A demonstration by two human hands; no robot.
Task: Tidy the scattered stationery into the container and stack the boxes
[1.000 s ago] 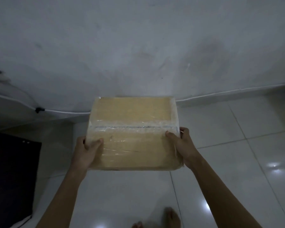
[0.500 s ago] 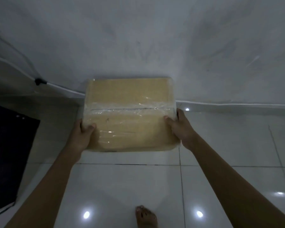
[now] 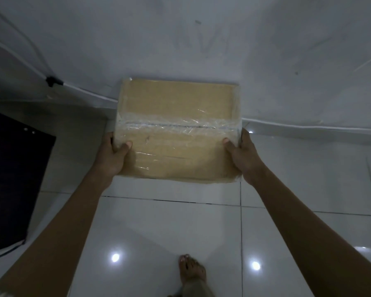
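Observation:
A brown cardboard box [image 3: 178, 116], sealed with clear tape across its top seam, is held out in front of me over the white floor, close to the wall. My left hand [image 3: 110, 156] grips its left near corner, thumb on top. My right hand [image 3: 243, 156] grips its right near corner the same way. Whether the box touches the floor is hidden. No stationery or container is in view.
A grey-white wall [image 3: 201, 39] rises right behind the box. A white cable [image 3: 81, 91] with a black clip runs along its base. A dark mat or panel [image 3: 11, 179] lies at the left. My bare foot [image 3: 192, 273] stands on the glossy tiles below.
Both hands have carried the box forward and down toward the base of the wall. The view has tilted downward. The grip is unchanged.

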